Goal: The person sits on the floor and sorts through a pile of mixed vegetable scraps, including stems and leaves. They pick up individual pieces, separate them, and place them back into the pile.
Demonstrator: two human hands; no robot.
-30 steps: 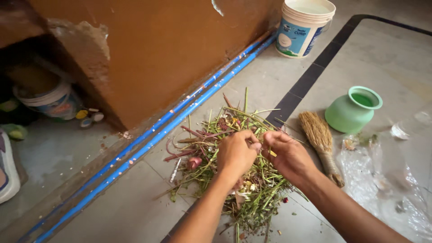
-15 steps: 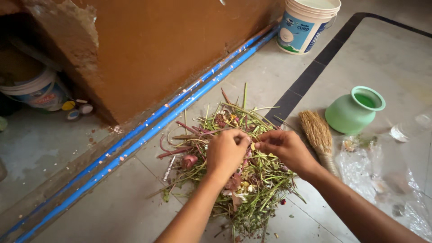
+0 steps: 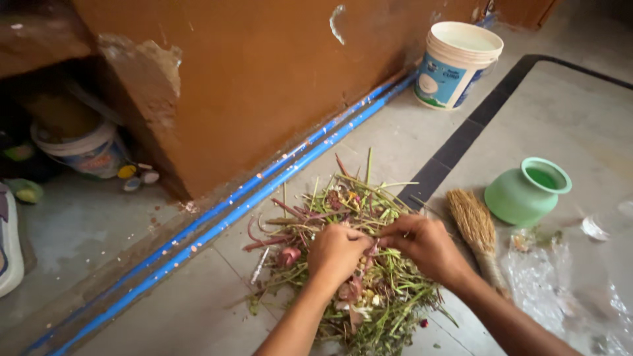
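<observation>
Head view, looking down at grey tiled floor (image 3: 165,316).

Scrap pile (image 3: 389,300) of green stalks, reddish stems, peels and petals lying on floor, just right of two blue pipes (image 3: 277,178) running along base of brown wall (image 3: 264,72). Pile partly across dark tile strip (image 3: 455,148).

Left hand (image 3: 336,254) on top of pile, knuckles up, fingers curled closed around a bunch of stems. Right hand (image 3: 425,244) just beside it, also on pile, fingers pinched closed on stems. Fingertips of both hands meeting near pile centre, touching or nearly so; cannot tell which. Exact stems gripped not distinguishable from rest of pile.

Small straw broom (image 3: 476,231) on floor just right of right hand, bristle end pointing away, handle toward camera. Green pot (image 3: 524,194) upright beyond broom, mouth open. Clear plastic sheet (image 3: 560,290) crumpled on floor at right, a few green bits on it. White tub (image 3: 458,62) with blue label upright by wall at top, well apart from pile.

At left, in recess under wall ledge: second white tub (image 3: 82,151), partly in shadow; small round caps (image 3: 138,177) on floor beside it. White shoe edge (image 3: 8,244) at far left border. Chipped plaster at wall corner (image 3: 138,66).
</observation>
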